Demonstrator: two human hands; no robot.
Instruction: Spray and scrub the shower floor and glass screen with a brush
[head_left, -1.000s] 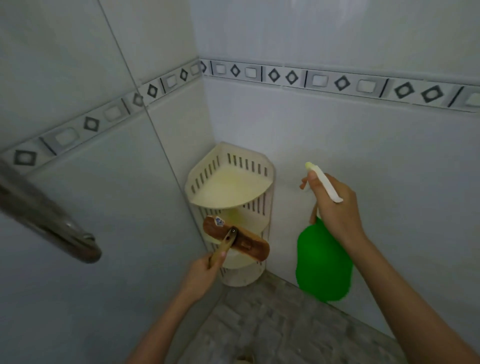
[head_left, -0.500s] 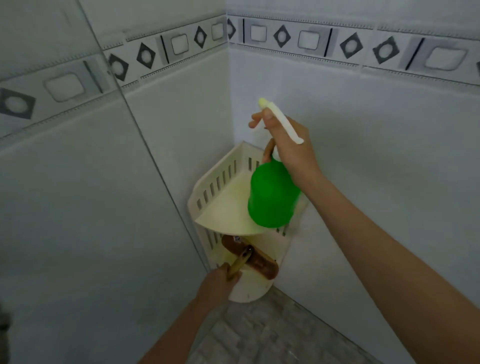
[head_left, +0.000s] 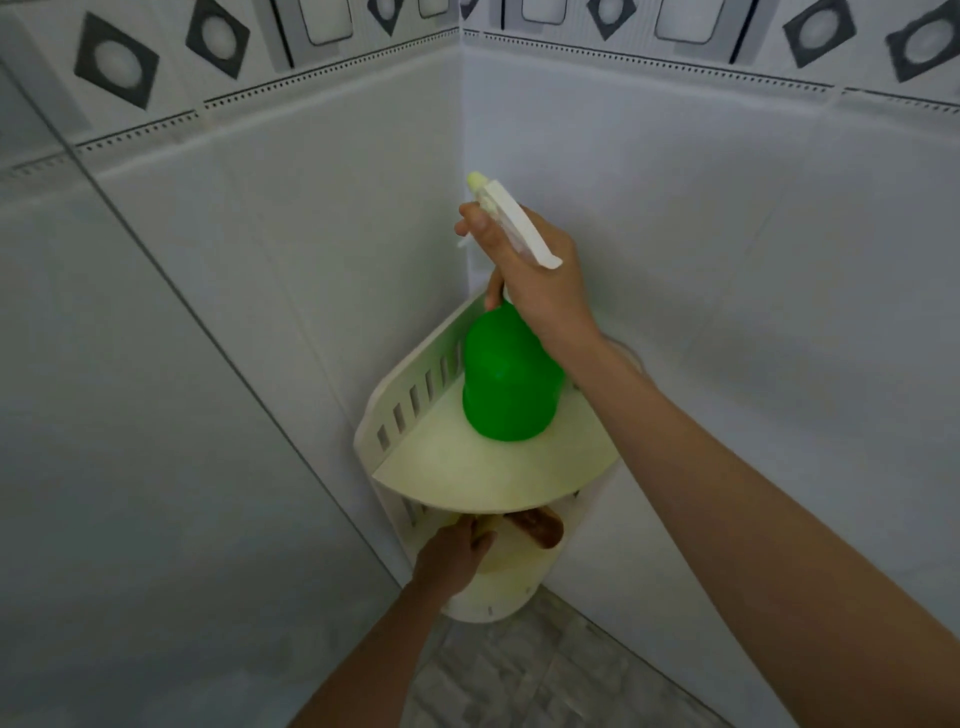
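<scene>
Tools at the rack (head_left: 395, 415) — likely being stowed
The right grip (head_left: 530, 270) wraps the bottle (head_left: 509, 384) neck, base at the top shelf (head_left: 483, 473) — possibly touching; the left grip (head_left: 449, 561) clasps the brush (head_left: 537, 525) handle on the lower shelf (head_left: 498, 582). Seat both flat, then let go.

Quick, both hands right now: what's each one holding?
Left hand: grips the brush by its handle.
Right hand: grips the green spray bottle.

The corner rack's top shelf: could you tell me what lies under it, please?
On the lower shelf, the brown brush end shows, its handle gripped by the left hand. The top shelf covers the rest of the brush.
</scene>
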